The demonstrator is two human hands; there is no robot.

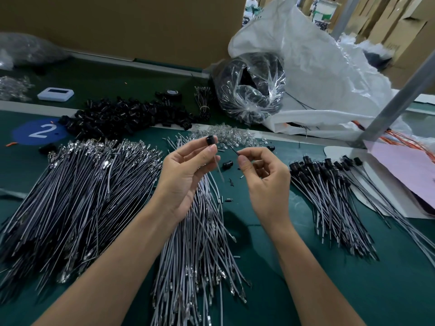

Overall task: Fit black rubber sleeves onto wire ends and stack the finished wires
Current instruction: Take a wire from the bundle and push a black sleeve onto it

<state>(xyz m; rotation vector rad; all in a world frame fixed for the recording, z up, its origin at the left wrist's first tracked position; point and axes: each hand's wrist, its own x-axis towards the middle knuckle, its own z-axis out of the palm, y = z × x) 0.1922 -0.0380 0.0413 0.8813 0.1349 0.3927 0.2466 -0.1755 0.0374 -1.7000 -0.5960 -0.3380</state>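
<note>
My left hand [188, 170] pinches a black rubber sleeve [211, 140] at its fingertips, raised above the table. A thin grey wire [220, 171] hangs from the same hand. My right hand [263, 175] pinches a thin black wire end [231, 150] between thumb and forefinger, a short way right of the sleeve. Under my hands lies a pile of bare grey wires [202, 231]. A bigger wire pile [82, 189] spreads at the left. Sleeved wires [329, 191] are stacked at the right. Loose black sleeves [127, 116] are heaped further back.
A clear bag of black parts [249, 88] and a big white sack [329, 74] stand at the back right. A metal post [395, 100] slants at the right above pink paper [404, 168]. Clear small parts [230, 135] lie behind my hands. A white device [55, 94] sits far left.
</note>
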